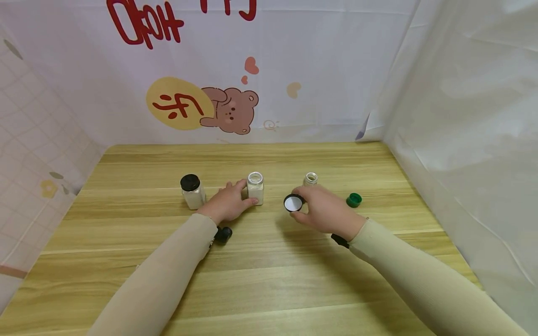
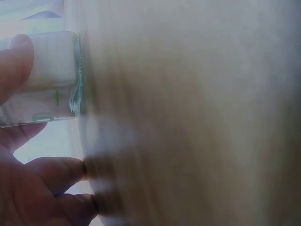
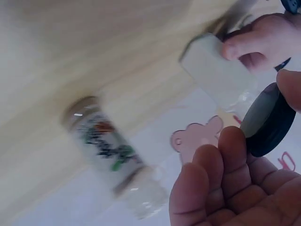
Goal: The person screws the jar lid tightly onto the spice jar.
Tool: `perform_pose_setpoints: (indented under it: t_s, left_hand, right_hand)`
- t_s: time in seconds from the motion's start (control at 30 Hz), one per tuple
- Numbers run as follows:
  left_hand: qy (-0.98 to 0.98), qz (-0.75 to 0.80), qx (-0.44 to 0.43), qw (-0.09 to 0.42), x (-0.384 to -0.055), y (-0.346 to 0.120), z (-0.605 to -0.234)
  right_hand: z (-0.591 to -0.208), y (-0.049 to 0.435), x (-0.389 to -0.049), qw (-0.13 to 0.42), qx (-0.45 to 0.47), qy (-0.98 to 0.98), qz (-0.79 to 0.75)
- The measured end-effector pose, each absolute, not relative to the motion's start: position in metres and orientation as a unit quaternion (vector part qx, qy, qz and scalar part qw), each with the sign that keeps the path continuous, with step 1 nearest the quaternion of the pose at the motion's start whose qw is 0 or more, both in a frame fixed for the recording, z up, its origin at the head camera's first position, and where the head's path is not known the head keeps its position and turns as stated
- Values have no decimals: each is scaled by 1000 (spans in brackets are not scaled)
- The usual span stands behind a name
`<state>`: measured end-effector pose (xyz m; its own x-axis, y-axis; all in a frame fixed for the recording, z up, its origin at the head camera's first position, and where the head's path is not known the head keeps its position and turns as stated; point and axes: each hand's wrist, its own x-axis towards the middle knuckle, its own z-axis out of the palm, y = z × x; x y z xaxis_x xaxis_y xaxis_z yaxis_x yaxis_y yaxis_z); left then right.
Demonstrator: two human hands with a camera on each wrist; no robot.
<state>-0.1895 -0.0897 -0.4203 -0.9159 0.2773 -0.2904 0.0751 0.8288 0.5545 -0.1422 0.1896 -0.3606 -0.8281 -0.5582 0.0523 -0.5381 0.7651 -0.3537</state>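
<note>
Only the right wrist view showed us print (image 3: 106,147) on the bottle (image 3: 115,157). We noted left hand (image 1: 229,203) pinching uncapped jar (image 1: 255,190), right hand (image 1: 327,210) pinching black lid (image 1: 293,203) toward jar's four o'clock.

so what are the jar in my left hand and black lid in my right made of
Square jar: likely glossy clear glass, given thick greenish base edges. Black lid: probably smooth plastic, evenly dark with low shine, though metal is possible.

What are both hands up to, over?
Left hand gripping uncapped glass jar. Right hand pinching black lid. Nothing visible between jar and lid.
</note>
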Motion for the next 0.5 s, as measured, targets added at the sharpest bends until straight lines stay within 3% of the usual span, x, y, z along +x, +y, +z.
perform_pose_setpoints:
  t_s: [0.5]
  left_hand:
    - [939,277,98,176,-190,-91,-422]
  right_hand:
    - [-343,146,-168,-21,-264,956,-124]
